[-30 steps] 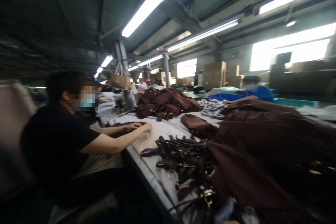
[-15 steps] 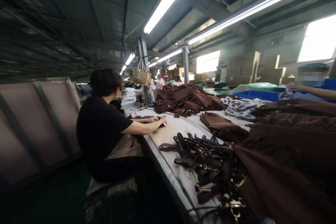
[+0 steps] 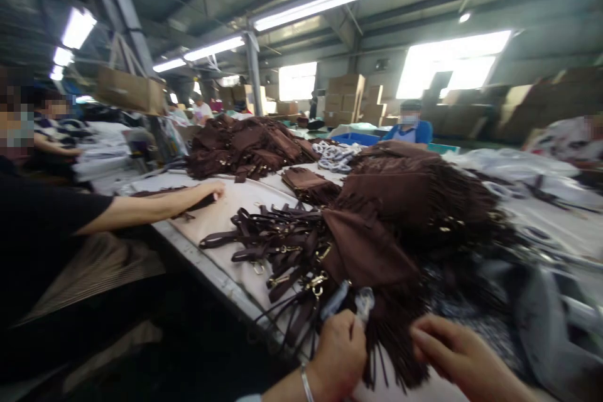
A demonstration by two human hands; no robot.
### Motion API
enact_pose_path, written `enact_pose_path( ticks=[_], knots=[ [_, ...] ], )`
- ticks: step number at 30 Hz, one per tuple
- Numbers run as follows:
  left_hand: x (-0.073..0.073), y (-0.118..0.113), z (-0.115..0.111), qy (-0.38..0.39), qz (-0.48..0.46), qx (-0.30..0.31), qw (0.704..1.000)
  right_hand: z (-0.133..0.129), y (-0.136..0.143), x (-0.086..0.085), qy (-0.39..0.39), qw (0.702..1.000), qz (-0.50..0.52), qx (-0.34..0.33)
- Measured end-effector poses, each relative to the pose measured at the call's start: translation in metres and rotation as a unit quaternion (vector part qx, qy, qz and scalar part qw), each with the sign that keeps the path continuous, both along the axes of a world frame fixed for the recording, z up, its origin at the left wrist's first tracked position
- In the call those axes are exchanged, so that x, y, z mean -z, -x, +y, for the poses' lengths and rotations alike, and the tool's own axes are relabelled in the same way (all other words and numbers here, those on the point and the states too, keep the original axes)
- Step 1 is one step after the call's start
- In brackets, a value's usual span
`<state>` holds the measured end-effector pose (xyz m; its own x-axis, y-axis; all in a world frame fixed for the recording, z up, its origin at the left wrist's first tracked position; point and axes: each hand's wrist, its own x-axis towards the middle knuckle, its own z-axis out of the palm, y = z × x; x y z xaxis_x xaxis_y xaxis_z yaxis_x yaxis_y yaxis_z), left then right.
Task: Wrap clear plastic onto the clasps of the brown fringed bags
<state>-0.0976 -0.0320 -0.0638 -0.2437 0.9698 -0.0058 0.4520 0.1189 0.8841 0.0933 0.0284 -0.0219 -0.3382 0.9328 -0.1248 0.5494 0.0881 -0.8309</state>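
Observation:
At the bottom centre, my left hand point(image 3: 340, 348), with a silver bracelet at its wrist, is closed in a fist. From the top of the fist sticks a small clear plastic-wrapped piece point(image 3: 364, 303); its kind does not show. My right hand point(image 3: 447, 345) is a little to the right, thumb and forefinger pinched together, and whatever they hold is too small or hidden. Just beyond both hands lies a brown fringed bag piece point(image 3: 367, 251), its tassels hanging towards me. Dark brown straps point(image 3: 282, 239) with gold clasps are heaped on its left.
A co-worker's arm point(image 3: 155, 208) reaches over the table from the left. Piles of brown fringed pieces point(image 3: 249, 144) and wrapped white rings point(image 3: 336, 156) stand further back. A grey machine part point(image 3: 556, 320) is at my right. The metal table edge point(image 3: 221, 282) runs along the left.
My view has swung to the right. Both my hands have come into sight at the bottom, the left one holding the plastic-wrapped piece. The co-worker now appears at the left edge.

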Motion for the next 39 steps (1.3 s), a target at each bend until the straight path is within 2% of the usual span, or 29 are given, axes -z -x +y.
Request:
enact_pose_path(
  ticks=[2, 5, 7, 10, 13, 18, 22, 25, 29, 34, 39],
  knots=[
    [-0.001, -0.001, -0.001, -0.012, 0.026, 0.007, 1.000, 0.004, 0.012, -0.009, 0.040, 0.999, 0.008, -0.025],
    [-0.005, 0.006, 0.000, -0.024, 0.041, 0.030, 0.998, 0.011, 0.044, -0.019, 0.084, 0.995, 0.027, -0.036],
    [-0.008, 0.009, -0.002, -0.023, 0.049, 0.036, 0.998, 0.012, 0.062, -0.024, 0.097, 0.994, 0.028, -0.046],
    [-0.010, 0.009, -0.005, -0.026, 0.073, 0.037, 0.996, 0.010, 0.074, -0.027, 0.093, 0.993, 0.013, -0.068],
    [-0.009, 0.008, -0.008, -0.033, 0.119, 0.043, 0.991, 0.010, 0.076, -0.022, 0.084, 0.994, -0.019, -0.073],
    [-0.001, 0.008, -0.012, -0.043, 0.208, 0.059, 0.975, 0.011, 0.078, -0.013, 0.091, 0.993, -0.065, -0.037],
    [0.003, 0.008, -0.014, -0.047, 0.260, 0.077, 0.961, 0.016, 0.080, -0.014, 0.097, 0.988, -0.108, -0.053],
    [0.005, 0.008, -0.016, -0.053, 0.296, 0.081, 0.950, 0.020, 0.082, -0.015, 0.143, 0.983, -0.098, -0.065],
    [0.008, 0.009, -0.019, -0.069, 0.317, 0.083, 0.942, 0.017, 0.083, -0.015, 0.214, 0.974, -0.060, -0.049],
    [0.011, 0.008, -0.022, -0.076, 0.333, 0.082, 0.936, 0.009, 0.081, -0.011, 0.167, 0.983, -0.077, -0.015],
    [0.012, 0.006, -0.025, -0.098, 0.344, 0.089, 0.930, 0.009, 0.074, 0.004, 0.115, 0.988, -0.103, -0.002]
  ],
)
